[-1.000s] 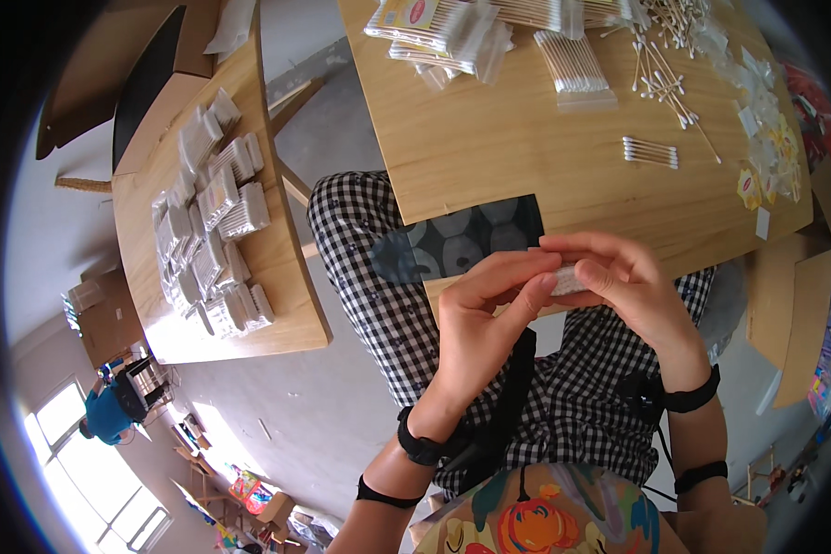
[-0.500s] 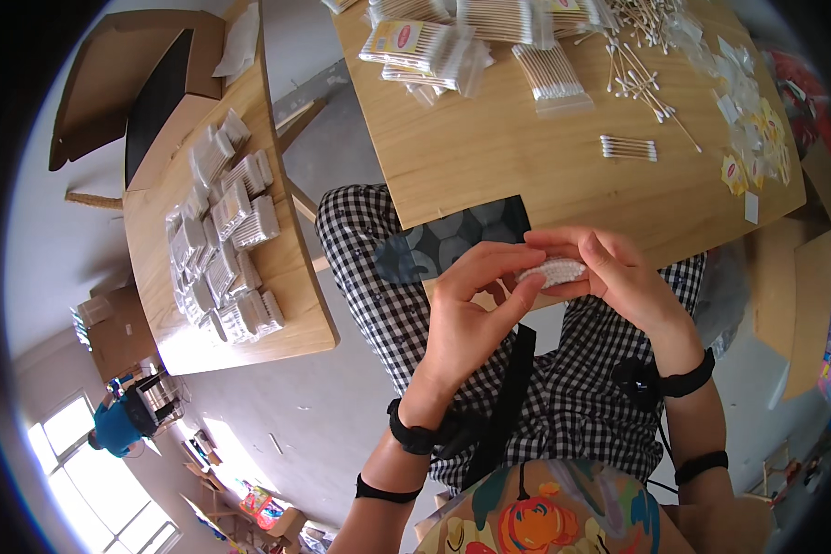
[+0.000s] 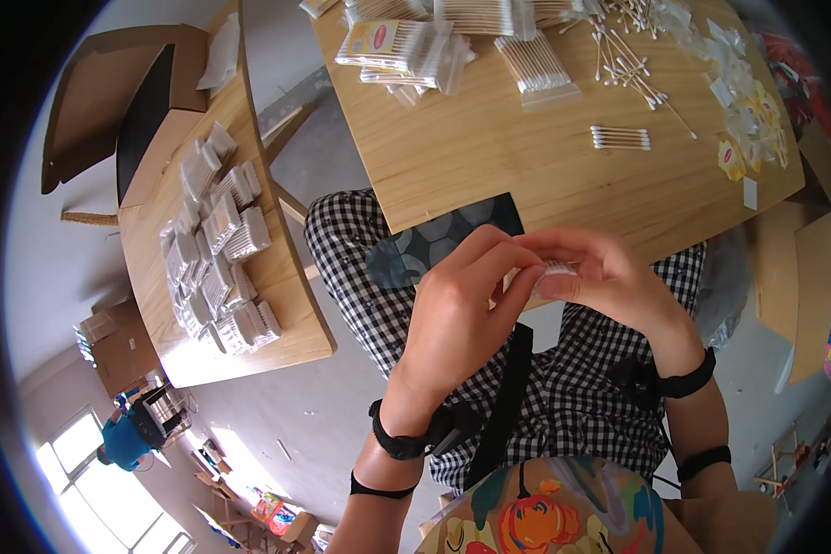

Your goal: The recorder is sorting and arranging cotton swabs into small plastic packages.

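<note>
A bundle of cotton swabs (image 3: 558, 269) is held above my lap, just off the near table edge, with its white tips showing between my hands. My right hand (image 3: 614, 282) is closed round it, thumb across the near side. The thumb and fingertips of my left hand (image 3: 460, 309) pinch together at the bundle's left end, and my fingers hide most of it. Beyond my hands, a short row of swabs (image 3: 620, 138) lies on the table. A flat clear bag of swabs (image 3: 533, 66) rests farther back, beside scattered loose swabs (image 3: 630, 72).
Bagged swab packs (image 3: 392, 46) are stacked at the table's far left. Yellow label cards (image 3: 731, 160) and clear bags lie at its right. A dark patterned sheet (image 3: 448, 240) sits at the near edge. The left table holds several packs (image 3: 220, 282) and an open cardboard box (image 3: 180, 111).
My left hand has turned over the bundle, its fingertips closing in on the left end. My right thumb has come down across the bundle, so less of it shows. The view has shifted slightly.
</note>
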`<state>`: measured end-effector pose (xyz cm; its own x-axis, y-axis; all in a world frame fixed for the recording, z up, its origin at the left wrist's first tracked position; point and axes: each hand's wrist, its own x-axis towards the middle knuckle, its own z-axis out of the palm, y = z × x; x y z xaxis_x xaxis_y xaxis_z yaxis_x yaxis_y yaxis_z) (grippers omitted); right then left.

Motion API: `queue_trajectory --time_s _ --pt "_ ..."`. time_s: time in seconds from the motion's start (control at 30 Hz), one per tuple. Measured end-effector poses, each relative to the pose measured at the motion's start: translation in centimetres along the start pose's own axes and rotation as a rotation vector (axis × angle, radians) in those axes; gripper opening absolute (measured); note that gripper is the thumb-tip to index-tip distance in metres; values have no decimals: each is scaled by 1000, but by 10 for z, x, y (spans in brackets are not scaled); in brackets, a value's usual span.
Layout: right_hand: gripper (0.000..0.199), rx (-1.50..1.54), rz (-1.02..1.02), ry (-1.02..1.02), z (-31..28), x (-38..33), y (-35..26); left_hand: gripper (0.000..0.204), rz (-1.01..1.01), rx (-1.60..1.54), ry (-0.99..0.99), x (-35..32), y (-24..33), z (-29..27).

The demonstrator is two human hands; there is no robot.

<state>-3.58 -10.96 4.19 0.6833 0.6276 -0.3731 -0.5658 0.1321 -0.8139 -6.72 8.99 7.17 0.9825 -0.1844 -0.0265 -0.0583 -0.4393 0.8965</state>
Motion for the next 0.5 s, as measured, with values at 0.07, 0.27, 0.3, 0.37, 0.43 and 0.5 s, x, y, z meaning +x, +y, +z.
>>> queue_trajectory --time_s 0.07,0.27,0.3,0.37,0.43,0.5 --pt "47 -27 -10 -4 2 0 1 8 27 40 -1 -1 2 -2" --pt "44 -1 -1 -6 3 1 1 10 123 202 49 -2 5 3" --pt "44 -13 -2 -8 3 1 1 10 111 199 44 -4 7 2" --pt "44 -38 -6 -8 2 0 0 10 87 165 18 -4 8 1" --pt "45 -8 -19 -19 1 0 3 10 64 110 -20 -4 6 -5" --pt "45 15 -18 -19 0 0 3 12 104 203 -39 -4 8 -10"
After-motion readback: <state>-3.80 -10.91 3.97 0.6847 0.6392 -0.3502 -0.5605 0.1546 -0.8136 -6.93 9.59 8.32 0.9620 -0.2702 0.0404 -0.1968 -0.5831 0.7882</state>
